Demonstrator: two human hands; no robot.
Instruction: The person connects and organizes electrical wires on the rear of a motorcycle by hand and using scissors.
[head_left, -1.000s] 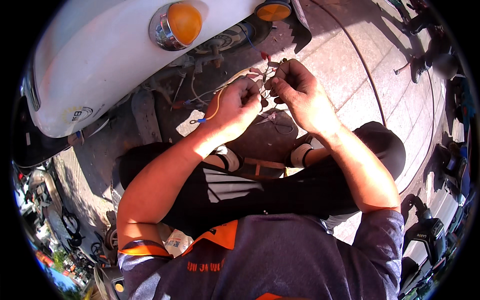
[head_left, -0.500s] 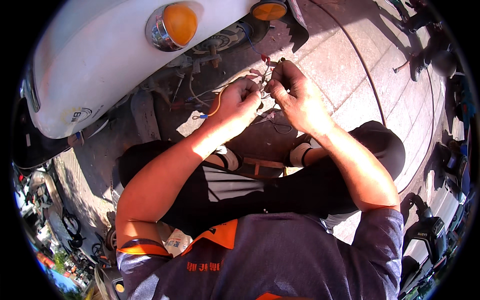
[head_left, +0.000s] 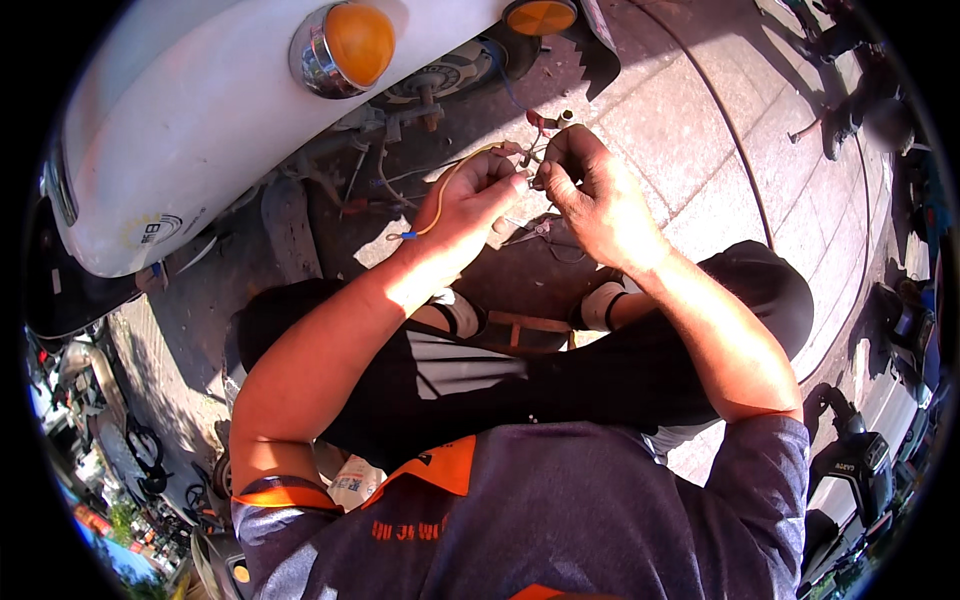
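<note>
My left hand (head_left: 472,205) is closed in a pinch on thin electrical wires, thumb upward. A yellow wire (head_left: 437,205) hangs over the back of it and ends in a ring terminal with a blue sleeve (head_left: 408,235). Right beside it, my right hand (head_left: 597,195) pinches the same small bunch of wires, and the fingertips of both hands almost meet. Just beyond them are a reddish connector (head_left: 540,120) and a blue wire (head_left: 508,85) running up under the white vehicle body (head_left: 220,120). The exact wire ends between my fingers are too small to make out.
An amber signal lamp (head_left: 358,48) and a round orange reflector (head_left: 540,16) sit on the vehicle. Below my hands a pair of pliers (head_left: 541,229) seems to lie on a dark surface. A long cable (head_left: 722,120) crosses the paving at right, near parked scooters (head_left: 850,470).
My left thumb has straightened and moved up toward my right fingertips. My right hand stays nearly in place. The wires between the hands have shifted slightly.
</note>
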